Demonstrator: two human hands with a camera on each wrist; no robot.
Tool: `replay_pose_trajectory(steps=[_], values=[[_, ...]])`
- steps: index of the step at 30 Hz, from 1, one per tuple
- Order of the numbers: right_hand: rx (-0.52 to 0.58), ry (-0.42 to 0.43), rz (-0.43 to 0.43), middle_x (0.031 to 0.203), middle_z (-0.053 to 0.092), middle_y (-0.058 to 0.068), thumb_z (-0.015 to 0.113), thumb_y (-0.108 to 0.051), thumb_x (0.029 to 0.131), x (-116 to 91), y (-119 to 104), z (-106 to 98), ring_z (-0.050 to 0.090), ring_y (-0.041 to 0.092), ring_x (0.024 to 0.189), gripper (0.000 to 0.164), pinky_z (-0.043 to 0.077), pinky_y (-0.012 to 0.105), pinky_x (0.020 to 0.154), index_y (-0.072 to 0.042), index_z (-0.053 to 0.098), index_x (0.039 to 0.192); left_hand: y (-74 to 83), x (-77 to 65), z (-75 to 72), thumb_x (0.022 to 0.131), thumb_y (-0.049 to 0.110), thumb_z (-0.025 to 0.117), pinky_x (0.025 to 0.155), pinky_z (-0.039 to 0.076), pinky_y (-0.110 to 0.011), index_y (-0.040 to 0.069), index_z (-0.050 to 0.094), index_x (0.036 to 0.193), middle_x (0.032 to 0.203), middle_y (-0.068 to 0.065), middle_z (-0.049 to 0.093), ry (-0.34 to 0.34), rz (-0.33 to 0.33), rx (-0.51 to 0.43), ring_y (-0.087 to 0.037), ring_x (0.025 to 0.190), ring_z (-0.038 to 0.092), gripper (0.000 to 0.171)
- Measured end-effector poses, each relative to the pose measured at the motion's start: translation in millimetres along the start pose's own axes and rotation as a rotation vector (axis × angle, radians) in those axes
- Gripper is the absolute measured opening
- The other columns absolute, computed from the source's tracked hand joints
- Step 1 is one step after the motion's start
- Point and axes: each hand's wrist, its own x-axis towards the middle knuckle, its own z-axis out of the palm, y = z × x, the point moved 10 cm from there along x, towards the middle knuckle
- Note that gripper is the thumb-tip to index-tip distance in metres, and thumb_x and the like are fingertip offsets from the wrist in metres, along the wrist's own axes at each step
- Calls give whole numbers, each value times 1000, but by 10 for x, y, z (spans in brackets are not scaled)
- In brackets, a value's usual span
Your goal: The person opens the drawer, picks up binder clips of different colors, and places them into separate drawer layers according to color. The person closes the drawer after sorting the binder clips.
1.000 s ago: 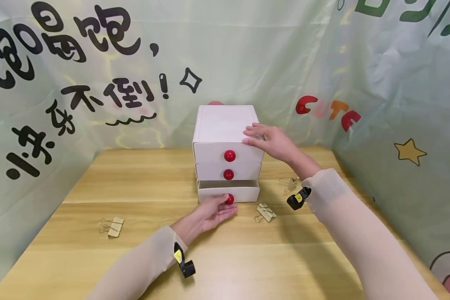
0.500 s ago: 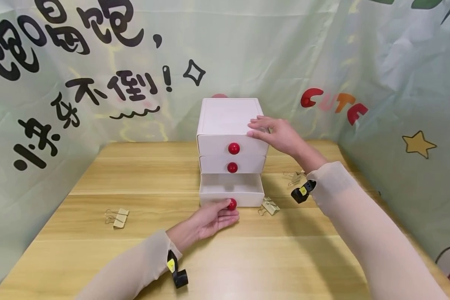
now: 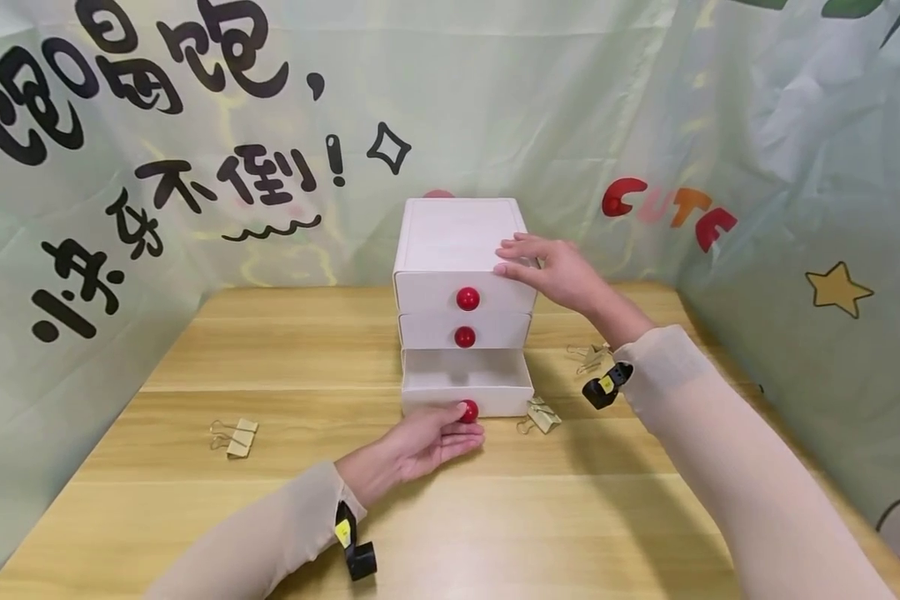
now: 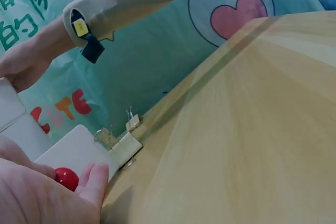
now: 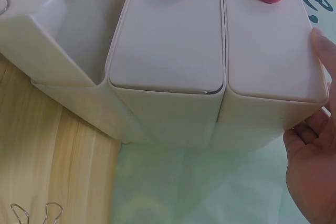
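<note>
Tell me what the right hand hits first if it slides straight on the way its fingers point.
The right hand lies on the cabinet top, fingers pointing left across it. Going on, it would just sweep that bare top; nothing stands there. Beyond the far edge the way looks free, though depth is unclear.

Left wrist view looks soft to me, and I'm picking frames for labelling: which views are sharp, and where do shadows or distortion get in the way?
Head view: sharp, evenly lit, soft shadows under the left hand and right sleeve; backdrop bows at the edges. Left wrist view: tilted, the near hand and red knob slightly blurred. Right wrist view: the drawer unit close, sharp, rotated sideways.
</note>
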Motion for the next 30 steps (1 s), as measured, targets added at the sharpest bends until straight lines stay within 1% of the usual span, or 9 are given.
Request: replay_pose_trajectory(steps=[3, 7, 11, 14, 16, 20, 25, 27, 30], values=[[-4, 7, 0, 129, 46, -10, 56, -61, 75, 3, -6, -16, 27, 6, 127, 59, 23, 43, 102, -24, 57, 121, -13, -11, 17, 90, 18, 51, 86, 44, -37, -8, 44, 119, 108, -27, 54, -6, -10, 38, -37, 103, 54, 39], [0, 9, 10, 129, 46, -11, 56, -62, 74, -4, 0, -15, 27, 5, 127, 59, 24, 43, 102, -25, 57, 120, -33, -64, -28, 88, 22, 54, 85, 44, -37, -6, 44, 118, 108, -28, 54, -16, -14, 99, -36, 99, 56, 43], [-8, 2, 18, 129, 46, -11, 55, -62, 74, -33, 25, 13, 28, 6, 127, 59, 24, 44, 102, -25, 57, 120, -90, -165, -72, 86, 30, 57, 84, 45, -38, -7, 43, 119, 107, -27, 55, -72, -35, 222, -34, 94, 58, 52], [-13, -5, 18, 129, 46, -11, 55, -62, 74, -49, 46, 31, 28, 7, 127, 59, 23, 44, 102, -25, 57, 121, -107, -248, -109, 87, 32, 55, 82, 46, -37, -9, 43, 118, 105, -25, 56, -113, -29, 322, -32, 91, 59, 53], [-10, -5, 13, 129, 46, -10, 55, -62, 75, -49, 48, 30, 28, 7, 127, 59, 23, 44, 102, -25, 57, 121, -70, -294, -138, 87, 30, 55, 81, 47, -37, -9, 44, 116, 103, -24, 56, -125, 0, 385, -31, 90, 59, 50], [-2, 6, 4, 129, 46, -11, 55, -62, 75, -25, 39, 12, 26, 5, 127, 59, 23, 43, 102, -25, 57, 121, 76, -376, -173, 88, 28, 54, 79, 48, -36, -9, 47, 114, 101, -23, 57, -146, 74, 523, -32, 90, 59, 45], [9, -5, 31, 130, 44, -12, 55, -63, 74, -11, 45, 25, 26, 4, 127, 60, 23, 45, 102, -27, 56, 121, 257, -469, -248, 89, 32, 53, 79, 48, -35, -8, 51, 109, 100, -21, 57, -165, 157, 730, -30, 92, 58, 45], [6, -6, 39, 131, 43, -13, 54, -64, 74, -11, 48, 30, 26, 4, 127, 60, 23, 46, 102, -27, 56, 121, 340, -510, -300, 89, 33, 53, 76, 49, -34, -4, 54, 108, 98, -18, 58, -159, 208, 842, -28, 89, 59, 42], [2, 0, 32, 130, 44, -13, 55, -63, 74, -9, 34, 19, 26, 4, 127, 59, 23, 45, 102, -27, 56, 121, 482, -579, -412, 88, 38, 52, 70, 50, -33, 4, 58, 105, 92, -11, 60, -108, 292, 1041, -24, 82, 59, 38]])
